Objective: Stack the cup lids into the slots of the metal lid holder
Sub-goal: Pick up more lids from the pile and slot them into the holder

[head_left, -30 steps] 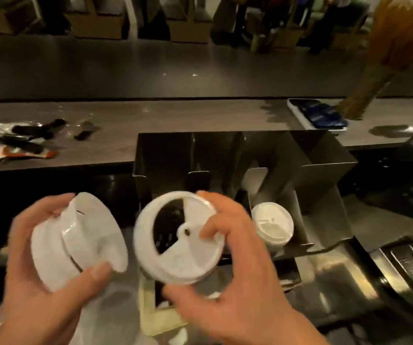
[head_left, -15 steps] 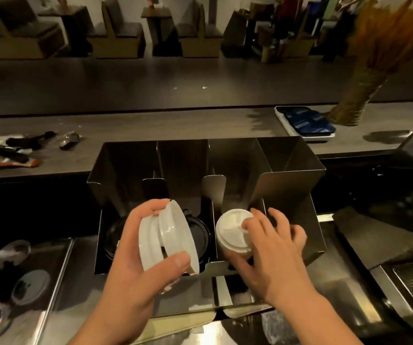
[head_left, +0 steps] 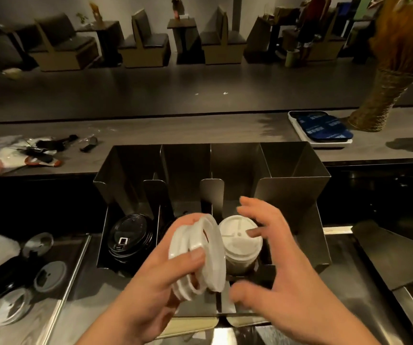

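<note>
— Holding what, the left grip (head_left: 155, 277)?
— Pinching white lids (head_left: 198, 255), before the holder (head_left: 295, 190). Right grip (head_left: 282, 267) spreads around the lid stack (head_left: 240, 240) in its third slot from left.

Two hands, both bare. Left hand (head_left: 150, 282), lower centre of frame: bare through the wrist and along the left forearm (head_left: 106, 328), which leaves by the bottom edge. Thumbnail (head_left: 198, 253) short, cut close, squarish tip. Right hand (head_left: 287, 270), just right of centre, lower half: bare as well, right forearm (head_left: 345, 324) bare to the bottom edge (fingertips smeared by blur; nails there hard to read). Fingers slender on both.
</note>
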### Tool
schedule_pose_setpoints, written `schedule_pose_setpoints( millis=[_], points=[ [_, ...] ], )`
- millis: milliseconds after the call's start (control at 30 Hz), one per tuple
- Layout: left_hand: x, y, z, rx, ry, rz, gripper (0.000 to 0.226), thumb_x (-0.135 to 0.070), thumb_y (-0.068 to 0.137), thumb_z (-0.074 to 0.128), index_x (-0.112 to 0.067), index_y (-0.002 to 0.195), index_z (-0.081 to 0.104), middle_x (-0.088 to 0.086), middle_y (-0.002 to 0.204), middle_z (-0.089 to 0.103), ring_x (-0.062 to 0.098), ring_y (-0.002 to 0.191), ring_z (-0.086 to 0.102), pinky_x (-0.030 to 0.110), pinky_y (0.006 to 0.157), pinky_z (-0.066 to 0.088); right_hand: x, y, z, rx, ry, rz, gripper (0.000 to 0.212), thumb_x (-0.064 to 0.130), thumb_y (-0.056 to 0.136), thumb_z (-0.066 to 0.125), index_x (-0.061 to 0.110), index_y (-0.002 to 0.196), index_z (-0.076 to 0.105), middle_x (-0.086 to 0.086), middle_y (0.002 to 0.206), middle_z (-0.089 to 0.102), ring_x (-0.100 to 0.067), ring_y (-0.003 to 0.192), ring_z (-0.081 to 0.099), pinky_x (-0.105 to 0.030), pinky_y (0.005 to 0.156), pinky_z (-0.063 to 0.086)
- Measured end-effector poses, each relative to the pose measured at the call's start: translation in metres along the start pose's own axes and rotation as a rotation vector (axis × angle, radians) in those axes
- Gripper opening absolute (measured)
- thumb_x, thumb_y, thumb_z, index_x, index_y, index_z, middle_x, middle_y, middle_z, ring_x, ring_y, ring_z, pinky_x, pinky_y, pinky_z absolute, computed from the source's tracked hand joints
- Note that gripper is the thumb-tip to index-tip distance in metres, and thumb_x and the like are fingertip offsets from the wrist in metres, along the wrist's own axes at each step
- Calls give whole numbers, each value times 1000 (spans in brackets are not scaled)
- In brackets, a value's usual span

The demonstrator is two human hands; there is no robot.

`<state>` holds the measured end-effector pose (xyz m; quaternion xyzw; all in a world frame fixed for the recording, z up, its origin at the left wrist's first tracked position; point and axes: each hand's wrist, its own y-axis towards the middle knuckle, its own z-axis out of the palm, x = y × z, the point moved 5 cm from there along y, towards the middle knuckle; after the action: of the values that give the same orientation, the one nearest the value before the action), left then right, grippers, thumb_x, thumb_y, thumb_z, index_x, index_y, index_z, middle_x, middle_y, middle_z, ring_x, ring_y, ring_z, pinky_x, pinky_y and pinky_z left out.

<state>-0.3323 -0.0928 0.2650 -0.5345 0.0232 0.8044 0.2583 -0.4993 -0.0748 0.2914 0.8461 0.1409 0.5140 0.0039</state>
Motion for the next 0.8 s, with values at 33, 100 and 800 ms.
schedule_pose_setpoints(
  millis=[33,100,800],
  points=[
    [1,1,3,13,70,-7,69,-31,59,89,-28,123,63,23,117,65,34,101,65,43,83,53,8,1,3,122,-33,-15,89,58,64,83,68,131,26,41,151,10,12,142,14,-21,105,29],
    [3,3,9,25,182,4,61,-26,68,83,-28,125,60,26,120,61,34,106,63,43,90,52,15,4,7,247,-155,-102,86,52,70,82,65,136,28,41,150,14,7,145,15,-24,108,32],
    [-6,12,-15,-358,-131,179,67,-49,57,86,-39,121,67,9,114,64,31,118,61,48,76,59,-73,27,10,-153,-807,129,59,68,71,58,36,121,53,16,124,59,-23,129,40,-53,106,26]
  ],
)
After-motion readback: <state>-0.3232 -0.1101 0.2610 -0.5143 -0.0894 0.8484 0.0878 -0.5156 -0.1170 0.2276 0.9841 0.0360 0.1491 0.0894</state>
